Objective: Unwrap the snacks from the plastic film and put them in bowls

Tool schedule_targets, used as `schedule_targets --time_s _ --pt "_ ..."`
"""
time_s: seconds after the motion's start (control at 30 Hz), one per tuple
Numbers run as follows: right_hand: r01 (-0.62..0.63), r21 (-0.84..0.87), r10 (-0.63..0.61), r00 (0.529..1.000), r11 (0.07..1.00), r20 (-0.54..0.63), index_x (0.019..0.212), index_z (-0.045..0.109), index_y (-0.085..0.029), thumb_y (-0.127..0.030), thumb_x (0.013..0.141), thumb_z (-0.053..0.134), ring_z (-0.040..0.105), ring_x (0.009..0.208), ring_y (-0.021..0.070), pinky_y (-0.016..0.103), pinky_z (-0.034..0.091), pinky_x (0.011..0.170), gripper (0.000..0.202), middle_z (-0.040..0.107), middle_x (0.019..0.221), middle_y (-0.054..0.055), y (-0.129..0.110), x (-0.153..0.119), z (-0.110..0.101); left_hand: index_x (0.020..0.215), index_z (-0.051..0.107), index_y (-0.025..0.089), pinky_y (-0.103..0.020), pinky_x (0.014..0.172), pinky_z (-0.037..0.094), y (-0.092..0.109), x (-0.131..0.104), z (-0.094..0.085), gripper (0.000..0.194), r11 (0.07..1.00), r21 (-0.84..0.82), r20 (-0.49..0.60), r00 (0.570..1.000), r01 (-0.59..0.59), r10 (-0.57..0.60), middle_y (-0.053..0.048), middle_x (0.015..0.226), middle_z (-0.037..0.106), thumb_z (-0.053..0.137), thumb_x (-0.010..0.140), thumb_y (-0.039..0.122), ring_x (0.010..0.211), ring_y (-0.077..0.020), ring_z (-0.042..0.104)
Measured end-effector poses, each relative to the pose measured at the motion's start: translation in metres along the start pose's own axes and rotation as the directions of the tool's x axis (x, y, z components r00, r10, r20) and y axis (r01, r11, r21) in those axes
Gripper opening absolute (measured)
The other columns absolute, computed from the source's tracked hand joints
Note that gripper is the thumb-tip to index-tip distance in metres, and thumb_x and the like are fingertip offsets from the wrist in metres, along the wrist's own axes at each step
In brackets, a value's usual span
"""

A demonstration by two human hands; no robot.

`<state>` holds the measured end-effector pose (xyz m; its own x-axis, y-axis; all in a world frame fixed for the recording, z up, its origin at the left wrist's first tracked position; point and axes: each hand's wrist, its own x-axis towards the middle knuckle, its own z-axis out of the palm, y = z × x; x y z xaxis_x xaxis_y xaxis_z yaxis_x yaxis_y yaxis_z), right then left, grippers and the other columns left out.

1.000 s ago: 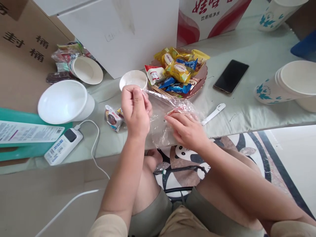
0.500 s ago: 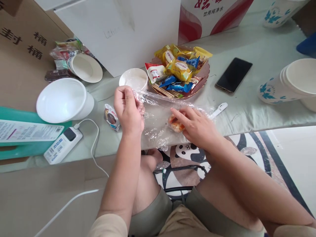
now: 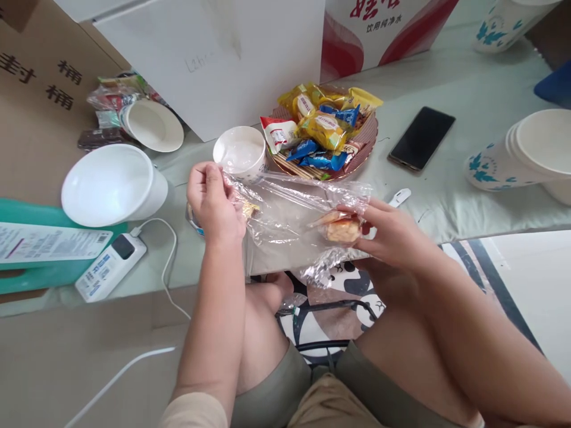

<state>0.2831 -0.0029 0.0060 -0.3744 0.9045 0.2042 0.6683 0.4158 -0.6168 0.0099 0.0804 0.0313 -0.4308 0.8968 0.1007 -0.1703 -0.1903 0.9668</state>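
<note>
A clear plastic bag [image 3: 281, 208] is stretched between my hands over the table's front edge. My left hand [image 3: 216, 202] is closed, pinching the bag's left end between thumb and fingers. Inside the bag's right part lies a piece of bread [image 3: 342, 230], golden brown on top. My right hand [image 3: 392, 232] grips the bread through the film, fingers above and thumb below. Partly hidden behind my left hand is a small wrapped snack [image 3: 195, 223]. A white paper cup [image 3: 241, 153] stands just beyond the bag.
A pink glass plate [image 3: 366, 139] of wrapped snacks sits behind the bag. To its right lie a black phone [image 3: 422, 138] and stacked paper cups [image 3: 499, 156]. On the left are a white tub [image 3: 111, 185], a power bank [image 3: 111, 266] with cable, and a green jug [image 3: 49, 241].
My left hand has moved slightly left, and my right hand has shifted right, from lying over the bread to gripping its right side. The bag is pulled wider and the bread has moved right.
</note>
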Motion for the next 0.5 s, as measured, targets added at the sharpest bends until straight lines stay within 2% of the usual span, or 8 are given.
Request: schedule_targets --time_s 0.07,0.17,0.3,0.4,0.5 --pt "-0.085 0.153 0.088 0.996 0.985 -0.013 0.117 0.070 -0.023 -0.025 0.081 0.074 0.070 0.093 0.0227 0.033 0.060 0.072 0.036 0.071 0.113 0.009 0.006 -0.003 -0.004 0.080 0.047 0.022 -0.028 0.043 0.010 0.001 0.004 -0.005 0.024 1.000 -0.002 0.005 1.000 0.012 -0.012 0.006 0.065 0.038 0.063 0.097 0.030 0.045 -0.0041 0.027" --pt "-0.209 0.346 0.224 0.975 0.915 -0.003 0.121 0.070 -0.023 -0.042 0.077 0.082 0.069 0.095 0.0242 0.034 0.062 0.070 0.049 0.070 0.118 0.011 0.012 -0.007 -0.007 0.081 0.044 0.023 -0.027 0.043 0.008 0.005 0.010 -0.013 0.024 0.997 -0.047 -0.006 0.998 0.062 -0.062 0.006 0.067 0.037 0.061 0.097 0.029 0.043 -0.0041 0.024" --pt "-0.311 0.475 0.334 0.942 0.823 0.038 0.117 0.072 -0.020 -0.059 0.073 0.084 0.069 0.092 0.0246 0.035 0.062 0.070 0.059 0.072 0.109 0.011 0.012 -0.008 -0.007 0.080 0.042 0.023 -0.027 0.043 0.005 0.010 0.014 -0.019 0.024 0.992 -0.106 -0.051 0.995 0.075 -0.081 0.006 0.067 0.035 0.057 0.098 0.025 0.043 -0.0036 0.022" --pt "-0.354 0.527 0.383 0.922 0.773 0.057 0.105 0.074 -0.019 -0.063 0.071 0.085 0.071 0.094 0.0265 0.037 0.062 0.073 0.057 0.074 0.103 0.011 0.010 -0.006 -0.006 0.080 0.044 0.022 -0.026 0.043 0.004 0.014 0.014 -0.018 0.023 0.986 -0.144 -0.112 0.988 0.086 -0.103 0.005 0.068 0.033 0.047 0.102 0.019 0.043 -0.0033 0.021" --pt "-0.336 0.616 0.373 0.925 0.712 0.074 0.109 0.075 -0.022 -0.061 0.072 0.085 0.072 0.107 0.0295 0.040 0.062 0.086 0.055 0.076 0.113 0.010 0.007 -0.002 -0.005 0.079 0.044 0.021 -0.027 0.043 0.003 0.016 0.015 -0.020 0.023 0.983 -0.166 -0.141 0.985 0.073 -0.097 0.005 0.068 0.033 0.048 0.101 0.018 0.044 -0.0034 0.020"
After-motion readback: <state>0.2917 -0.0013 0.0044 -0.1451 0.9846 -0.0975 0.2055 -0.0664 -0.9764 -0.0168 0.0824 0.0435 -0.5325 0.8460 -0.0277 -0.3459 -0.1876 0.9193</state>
